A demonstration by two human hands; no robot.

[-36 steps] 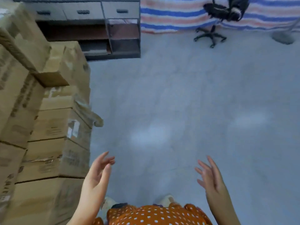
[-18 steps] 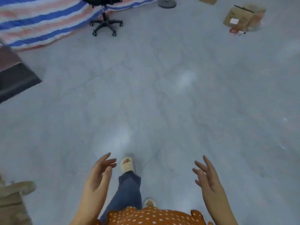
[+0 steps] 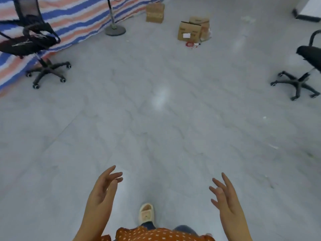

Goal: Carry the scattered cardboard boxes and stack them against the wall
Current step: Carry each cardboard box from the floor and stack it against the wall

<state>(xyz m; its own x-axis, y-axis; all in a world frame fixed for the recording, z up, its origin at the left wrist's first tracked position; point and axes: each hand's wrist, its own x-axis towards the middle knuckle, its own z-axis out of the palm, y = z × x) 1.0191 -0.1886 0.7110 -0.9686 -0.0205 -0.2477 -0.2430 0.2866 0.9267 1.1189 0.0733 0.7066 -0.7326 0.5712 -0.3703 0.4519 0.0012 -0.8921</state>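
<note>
Three brown cardboard boxes lie on the grey floor far ahead. One box (image 3: 155, 13) stands alone by the striped tarp. A box with a white label (image 3: 189, 31) sits to its right, and another box (image 3: 201, 23) is right behind it. My left hand (image 3: 102, 190) and my right hand (image 3: 225, 199) are both raised low in front of me, fingers apart, holding nothing. The stack against the wall is out of view.
A black office chair (image 3: 33, 40) stands at the left on the striped tarp's (image 3: 73, 18) edge. A second black chair (image 3: 307, 66) is at the right. A pole on a round base (image 3: 115, 29) stands near the boxes. Small red litter (image 3: 191, 44) lies by the labelled box.
The view has swung right, away from the stacked boxes, and now faces the scattered boxes on the floor. I have stepped forward. Both hands stay empty with fingers apart.
</note>
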